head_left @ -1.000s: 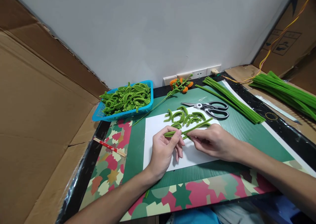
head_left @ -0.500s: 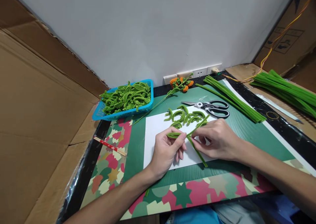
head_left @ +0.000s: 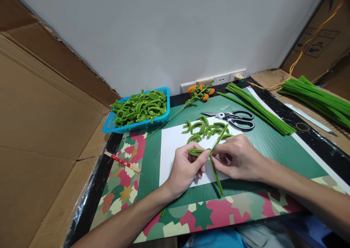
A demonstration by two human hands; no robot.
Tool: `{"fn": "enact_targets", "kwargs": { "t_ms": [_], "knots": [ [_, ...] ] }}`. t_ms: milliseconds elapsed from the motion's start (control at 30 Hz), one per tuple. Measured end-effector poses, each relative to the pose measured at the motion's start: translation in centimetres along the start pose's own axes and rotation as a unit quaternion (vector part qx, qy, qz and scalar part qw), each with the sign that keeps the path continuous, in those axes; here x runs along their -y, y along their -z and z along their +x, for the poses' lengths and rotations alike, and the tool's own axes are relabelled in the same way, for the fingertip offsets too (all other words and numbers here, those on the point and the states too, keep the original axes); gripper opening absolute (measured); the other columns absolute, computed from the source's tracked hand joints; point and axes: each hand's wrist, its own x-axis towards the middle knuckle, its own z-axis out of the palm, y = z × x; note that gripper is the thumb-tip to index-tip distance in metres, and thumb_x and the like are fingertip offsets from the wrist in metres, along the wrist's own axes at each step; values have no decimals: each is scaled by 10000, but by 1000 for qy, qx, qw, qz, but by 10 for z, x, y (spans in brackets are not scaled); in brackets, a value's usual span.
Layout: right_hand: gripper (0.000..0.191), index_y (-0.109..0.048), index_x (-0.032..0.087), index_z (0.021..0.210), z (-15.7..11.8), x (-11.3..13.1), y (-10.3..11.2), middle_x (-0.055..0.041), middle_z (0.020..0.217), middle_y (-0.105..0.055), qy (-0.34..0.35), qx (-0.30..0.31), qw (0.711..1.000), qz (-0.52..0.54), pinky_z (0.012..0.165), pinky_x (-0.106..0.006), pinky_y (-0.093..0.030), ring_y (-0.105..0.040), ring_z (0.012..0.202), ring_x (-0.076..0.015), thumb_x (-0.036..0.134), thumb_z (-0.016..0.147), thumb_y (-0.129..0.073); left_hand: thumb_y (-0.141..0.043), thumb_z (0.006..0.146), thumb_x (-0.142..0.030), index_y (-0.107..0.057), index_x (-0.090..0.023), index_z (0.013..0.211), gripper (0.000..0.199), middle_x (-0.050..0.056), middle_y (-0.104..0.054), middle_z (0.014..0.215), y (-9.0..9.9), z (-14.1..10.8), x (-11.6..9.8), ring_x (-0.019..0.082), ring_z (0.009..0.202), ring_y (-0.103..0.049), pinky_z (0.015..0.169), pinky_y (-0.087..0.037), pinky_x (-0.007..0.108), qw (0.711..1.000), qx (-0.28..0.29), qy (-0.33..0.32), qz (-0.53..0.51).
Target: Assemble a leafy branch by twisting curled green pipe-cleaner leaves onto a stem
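A green pipe cleaner is bent into a narrow loop on the left, its two ends crossing between my hands. My left hand pinches the loop near the crossing with thumb and forefinger. At the crossing, my right hand grips the pipe cleaner with its fingertips; one end points up and away, the other down towards me. Beyond my hands, several curled green pipe cleaner pieces lie on a white sheet of paper. Scissors with black and grey handles rest just behind them, blades pointing left.
A blue basket full of shaped green pieces stands at the back left. Near the wall lies an orange-flowered stem. Straight green pipe cleaners lie at the right, with a larger bundle beyond. Chopsticks in a red wrapper lie left.
The crossing and loop have shifted slightly right. The lower end of the pipe cleaner has swung down to a steeper angle, and the upper end also stands steeper. Both hands keep their grip.
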Motion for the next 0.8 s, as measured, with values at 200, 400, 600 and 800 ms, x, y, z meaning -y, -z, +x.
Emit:
{"fn": "enact_targets", "kwargs": {
  "t_ms": [200, 400, 600, 800],
  "knots": [
    [177, -668, 191, 637, -1, 1, -3, 52, 516, -640, -20, 0, 1000, 1, 548, -247, -315, -549, 453, -89, 161, 812, -673, -883, 881, -437, -652, -176, 812, 356, -71, -557, 475, 1, -1, 1, 58, 361, -458, 357, -374, 138, 1000, 9, 12, 21],
    [202, -640, 195, 632, -1, 0, -3, 48, 524, -629, -9, -1, 1000, -18, 545, -264, -297, -536, 463, -95, 163, 829, -670, -824, 917, -533, -631, -184, 843, 405, -76, -554, 487, 0, 0, 3, 56, 347, -442, 342, -372, 140, 1000, -4, 8, 18],
    [207, -651, 193, 674, 2, -2, 5, 36, 548, -617, -1, 1, 1000, -17, 545, -259, -305, -497, 477, -96, 163, 878, -652, -827, 909, -540, -627, -195, 888, 400, -73, -608, 549, 1, 3, 4, 61, 333, -468, 306, -351, 140, 999, -21, 1, -26],
    [197, -651, 193, 684, 5, -3, 16, 41, 554, -569, -45, 18, 998, 44, 541, -247, -325, -445, 478, -92, 152, 872, -606, -903, 843, -471, -725, -155, 942, 377, -4, -705, 673, 0, 4, 4, 82, 403, -584, 349, -421, 153, 1000, 5, 19, -2]
  ]
}}
